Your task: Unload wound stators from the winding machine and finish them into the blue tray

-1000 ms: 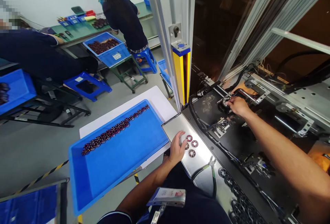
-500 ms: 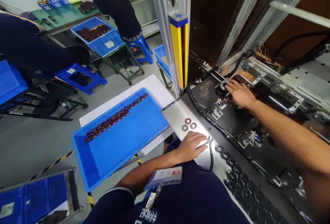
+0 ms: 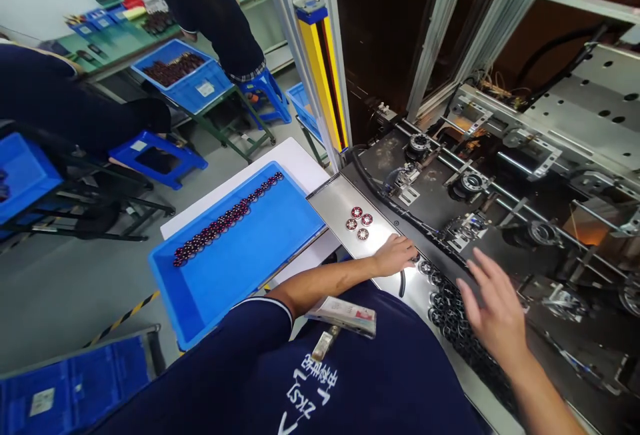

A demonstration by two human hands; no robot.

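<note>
My left hand [image 3: 397, 256] is low over the metal tray [image 3: 333, 203], its fingers curled down at a small black ring-shaped part [image 3: 416, 257] at the head of the row. Under that hand the dark handle of a hand tool [image 3: 402, 284] shows; the rest is hidden. Several small round cores with red-and-silver spokes [image 3: 367, 219] lie on the tray beyond my left hand. My right hand [image 3: 497, 311] hangs in the air with fingers spread and nothing in them, above the machine's front edge and beside a heap of black ring-shaped parts [image 3: 450, 311].
A machine bed with round fixtures [image 3: 473, 183] and rods lies to the right. A yellow-edged post [image 3: 320, 68] rises at the tray's far end. Left is a blue bin [image 3: 260, 241] with rows of dark round parts. Two people [image 3: 205, 15] sit beyond, near blue stools [image 3: 155, 158].
My right hand has come back from a machine fixture toward me and opened. My left hand has moved right to the black parts. Another spoked core now lies on the tray.
</note>
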